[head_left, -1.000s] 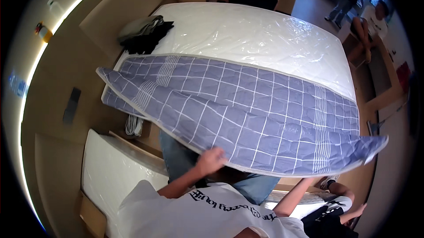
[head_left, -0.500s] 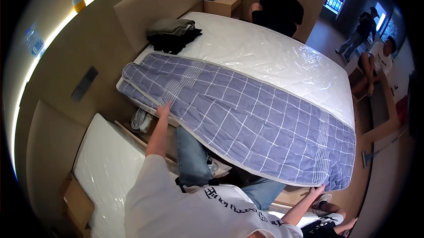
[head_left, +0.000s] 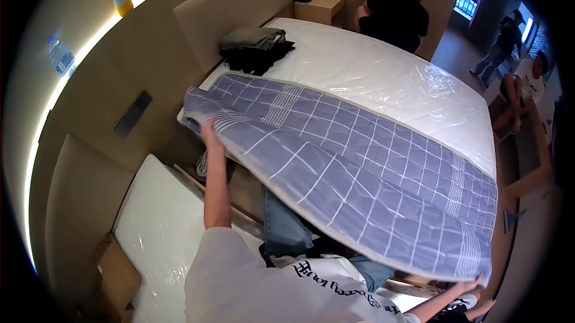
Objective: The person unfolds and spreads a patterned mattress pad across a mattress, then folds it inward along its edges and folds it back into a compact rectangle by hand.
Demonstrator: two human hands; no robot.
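Observation:
A blue-grey quilted bed pad (head_left: 353, 167) with white checks lies folded lengthwise along the near half of a plastic-wrapped white mattress (head_left: 371, 65). Its near edge is lifted off the bed in both of my hands. My left hand (head_left: 211, 132) grips that edge close to the headboard end, fingers partly hidden by the fabric. At the foot end, my right hand (head_left: 471, 286) pinches the near corner. Between my hands the raised edge sags and ripples over my legs. Folded olive (head_left: 254, 38) and black (head_left: 257, 58) cloths rest on the mattress near the headboard.
Behind my left arm is a second wrapped mattress (head_left: 162, 215), with a cardboard piece (head_left: 118, 268) beside it. A nightstand (head_left: 318, 8) stands past the bed, near a crouching person (head_left: 395, 14). Other people are at the right. A lit ledge holds bottles (head_left: 60, 55) and a penguin figure (head_left: 120, 0).
Both hands have raised the pad's near edge off the bed and pulled it toward me. The right hand has moved outward toward the foot end. The whole view has shifted slightly.

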